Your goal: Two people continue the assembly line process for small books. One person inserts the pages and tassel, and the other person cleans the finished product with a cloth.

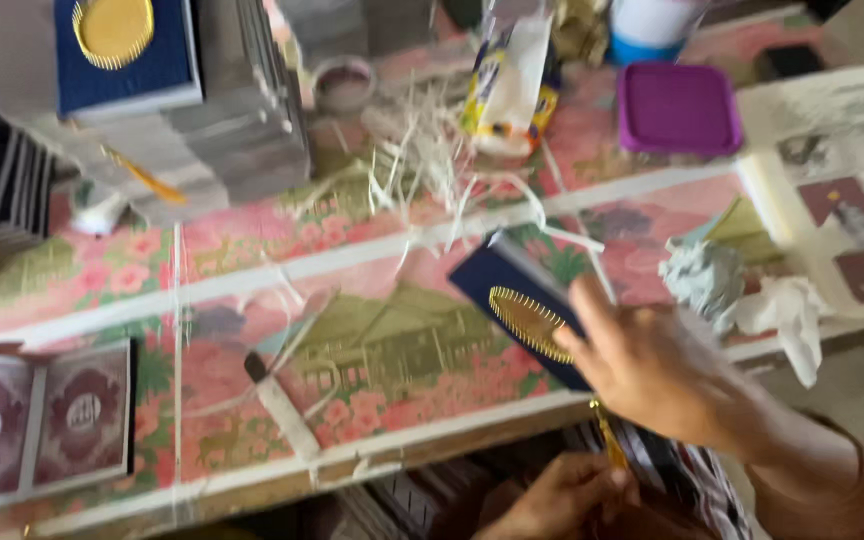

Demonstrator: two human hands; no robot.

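The step in hand looks like handling a blue box [512, 285] with a gold oval. It lies on the surface [252, 270], at ten o'clock from the right hand [652, 365], whose spread fingers touch it. The left hand [562, 495], at six o'clock (blurred), pinches a gold tassel [610, 440]. Next calls for a steady grip.

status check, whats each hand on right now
Right hand flat on the dark blue booklet with gold oval emblem, at table edge. Left hand low, pinching a gold tassel. Crumpled paper lies close beside the booklet.
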